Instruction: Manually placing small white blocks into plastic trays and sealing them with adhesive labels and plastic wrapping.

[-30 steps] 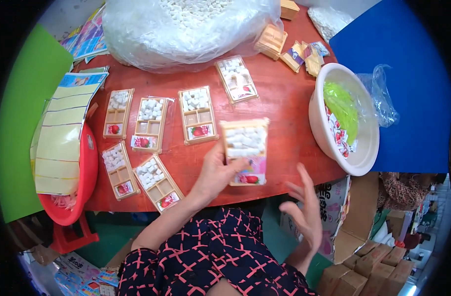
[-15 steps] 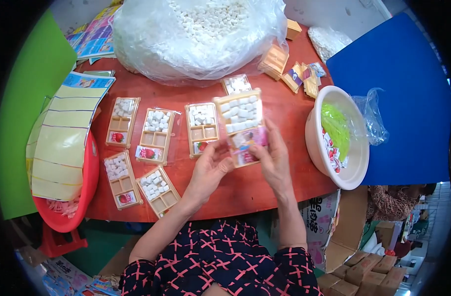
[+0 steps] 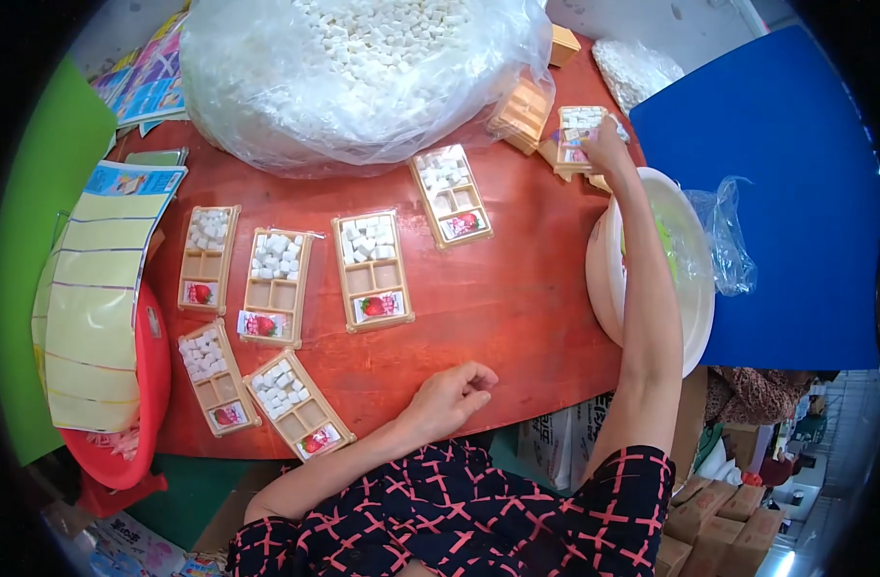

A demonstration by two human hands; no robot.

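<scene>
My right hand reaches to the far right and grips a compartment tray of small white marshmallow-like pieces with printed packets in it. The tray sits over other trays at the table's far right. My left hand rests near the table's front edge, fingers curled with nothing visible in them. Several similar tan trays lie left of centre, among them one tray in the middle and another farther back. Each holds white pieces, a strawberry-printed sachet and two bare compartments.
A large clear bag of white pieces fills the back. At right stands a white basin beside a blue board. A red basin with yellowish sheets over it is at left. Stacked tan trays stand behind.
My right hand has carried the filled tray from the centre to the far right. My left hand has let go of it and dropped toward the front edge.
</scene>
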